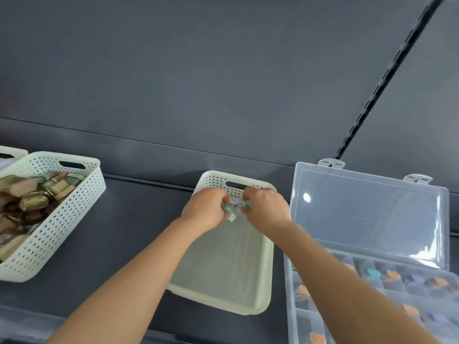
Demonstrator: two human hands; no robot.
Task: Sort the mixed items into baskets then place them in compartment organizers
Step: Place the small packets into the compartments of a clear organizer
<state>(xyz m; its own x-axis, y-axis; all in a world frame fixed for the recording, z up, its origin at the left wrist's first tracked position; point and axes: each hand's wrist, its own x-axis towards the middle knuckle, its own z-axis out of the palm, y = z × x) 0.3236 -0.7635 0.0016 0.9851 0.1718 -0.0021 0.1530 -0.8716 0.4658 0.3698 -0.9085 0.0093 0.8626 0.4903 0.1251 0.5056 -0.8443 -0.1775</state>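
Observation:
A pale green perforated basket (223,269) lies in the middle of the dark shelf, its floor bare. Over its far end my left hand (205,211) and my right hand (264,209) each grip small clear tubes with teal caps (233,206), bunched between the two hands. One tube pokes down below my left fingers. To the right stands a clear compartment organizer (298,319) with its lid (367,214) raised; its cells hold small orange, teal and purple pieces. My right forearm crosses over the organizer's left side.
A second pale green basket (49,219) at the left is filled with several brown, tan and beige items. Another basket's rim (12,151) shows at the far left edge. A dark back panel with a slotted rail (372,95) rises behind the shelf.

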